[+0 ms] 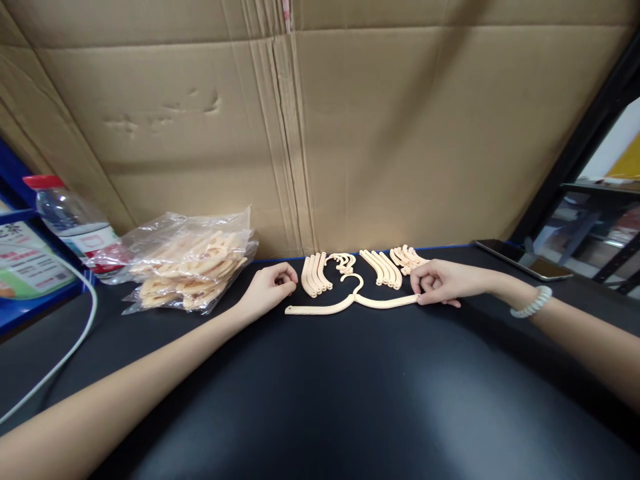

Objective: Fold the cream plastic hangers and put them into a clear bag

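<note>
A cream plastic clothes hanger (333, 308) lies on the black table with its two arms spread and its hook pointing away from me. My right hand (440, 281) pinches the tip of the hanger's right arm between thumb and fingers. Just off the left arm's tip is my left hand (267, 290), its fingers curled in and apart from the hanger; nothing shows in it. Behind the hanger lie a row of curved hanger arms (316, 275), a group of hooks (344, 262), a second row of arms (383, 269) and more small pieces (404, 257), partly hidden by my right hand.
A clear plastic bag (195, 267) full of similar cream parts sits at the left, beside a red-capped bottle (83, 227). A white cable (83, 333) runs down the left side. A phone (523, 259) lies back right. A cardboard wall (400, 133) closes off the rear.
</note>
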Action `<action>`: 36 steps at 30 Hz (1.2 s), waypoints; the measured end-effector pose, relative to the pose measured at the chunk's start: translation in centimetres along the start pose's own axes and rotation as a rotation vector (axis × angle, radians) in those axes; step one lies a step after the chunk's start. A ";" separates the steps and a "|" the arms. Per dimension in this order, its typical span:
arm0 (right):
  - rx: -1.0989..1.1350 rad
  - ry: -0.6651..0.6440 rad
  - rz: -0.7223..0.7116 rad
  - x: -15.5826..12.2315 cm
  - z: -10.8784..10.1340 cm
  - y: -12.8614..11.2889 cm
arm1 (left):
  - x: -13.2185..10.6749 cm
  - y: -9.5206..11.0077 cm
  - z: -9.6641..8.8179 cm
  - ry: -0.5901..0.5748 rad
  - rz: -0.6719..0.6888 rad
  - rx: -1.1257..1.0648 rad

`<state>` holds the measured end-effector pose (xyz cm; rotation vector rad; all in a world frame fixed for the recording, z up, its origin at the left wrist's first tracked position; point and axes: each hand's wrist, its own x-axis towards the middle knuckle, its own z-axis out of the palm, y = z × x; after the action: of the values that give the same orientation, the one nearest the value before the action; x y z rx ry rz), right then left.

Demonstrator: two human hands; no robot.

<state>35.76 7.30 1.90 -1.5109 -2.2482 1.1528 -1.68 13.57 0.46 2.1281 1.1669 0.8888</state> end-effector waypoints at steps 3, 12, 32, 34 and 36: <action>-0.011 -0.003 0.006 0.0 0.0 0.1 | 0.0 0.0 0.0 0.009 -0.001 0.009; 0.059 0.051 0.027 0.0 0.2 0.0 | 0.0 -0.1 0.0 0.005 0.018 0.037; 0.045 0.070 0.042 0.4 0.5 0.3 | -0.2 -0.7 0.1 -0.035 0.293 0.196; 0.029 0.074 0.033 0.4 0.6 0.4 | -0.3 -0.5 0.1 -0.047 0.319 0.198; 0.012 0.075 0.023 0.4 0.5 0.5 | -0.3 -0.5 0.1 -0.055 0.342 0.196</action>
<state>35.63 7.45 1.09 -1.5524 -2.1776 1.0948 -1.95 13.54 0.01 2.5461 0.9081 0.8824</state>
